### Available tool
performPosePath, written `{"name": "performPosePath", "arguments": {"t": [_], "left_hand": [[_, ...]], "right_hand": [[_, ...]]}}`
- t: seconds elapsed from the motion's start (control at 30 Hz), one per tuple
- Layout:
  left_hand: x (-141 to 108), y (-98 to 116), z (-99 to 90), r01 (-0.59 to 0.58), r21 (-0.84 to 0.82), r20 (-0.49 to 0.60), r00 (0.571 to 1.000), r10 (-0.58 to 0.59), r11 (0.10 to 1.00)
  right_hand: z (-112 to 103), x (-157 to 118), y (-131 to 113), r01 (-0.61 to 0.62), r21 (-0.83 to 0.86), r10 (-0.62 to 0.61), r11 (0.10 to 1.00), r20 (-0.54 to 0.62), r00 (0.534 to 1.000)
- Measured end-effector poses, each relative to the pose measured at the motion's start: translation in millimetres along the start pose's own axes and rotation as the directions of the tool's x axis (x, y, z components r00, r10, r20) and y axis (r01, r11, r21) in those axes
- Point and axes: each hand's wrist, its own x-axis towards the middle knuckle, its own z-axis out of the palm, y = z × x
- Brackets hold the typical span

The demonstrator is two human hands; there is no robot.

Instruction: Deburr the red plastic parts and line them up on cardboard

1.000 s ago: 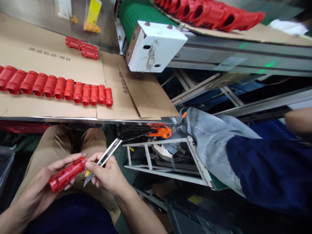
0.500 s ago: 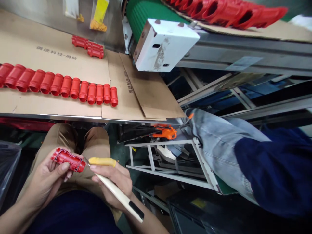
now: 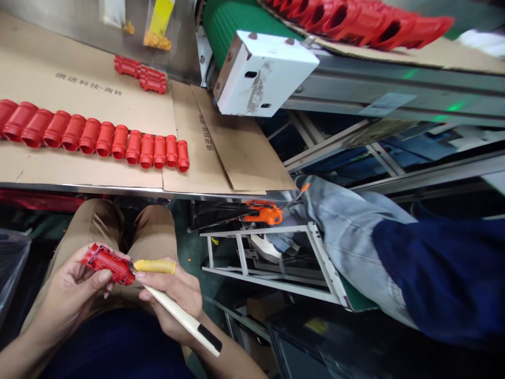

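My left hand [image 3: 79, 289] grips a red plastic tube-shaped part [image 3: 108, 264] above my lap, thumb pressed on its side. Dark outlined edges and cut-outs show along the part, which lies tilted with its right end lower. In my right hand [image 3: 177, 297] is a slim knife with a cream handle [image 3: 179, 318] and a black butt end. Its small metal tip is at the right end of the red part; whether it touches is too small to tell. A yellow finger cot [image 3: 154, 266] covers my right index finger.
A row of red tubes [image 3: 92, 136] stands on the cardboard-covered table [image 3: 130, 176], with more red parts [image 3: 152, 80] behind. A white bracket [image 3: 268, 73] ends the green conveyor [image 3: 221, 31]. At right sits another person in jeans [image 3: 355, 237], beside a metal frame [image 3: 272, 283].
My right hand and the knife have moved left, closer to the red part's end. The red part has tilted slightly, its right end dropping. The view has shifted a little.
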Motion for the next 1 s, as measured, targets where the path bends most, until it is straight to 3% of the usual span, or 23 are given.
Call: {"name": "performPosePath", "arguments": {"t": [0.5,0.73,0.9,1.0], "left_hand": [[-1.1,0.2,0.5,0.02,0.028,0.003,1.0,-0.02,0.999],[-1.1,-2.4,0.1,-0.035,-0.016,-0.033,0.999,0.034,0.999],[2.5,-2.6,-5.5,-0.043,-0.035,0.026,0.999,0.044,0.998],[-0.8,-0.2,0.2,-0.033,-0.078,-0.028,0.999,0.031,0.996]], "right_hand": [[3.3,-1.0,-1.2,-0.017,-0.015,0.017,1.0,-0.02,1.0],[9.0,-5.3,-4.1,-0.068,0.008,0.069,0.998,-0.079,0.995],[9.5,-6.4,-4.1,-0.052,0.045,0.056,0.998,-0.097,0.994],[6.9,-7.1,-3.3,-0.07,0.027,0.072,0.997,-0.063,0.995]]}}
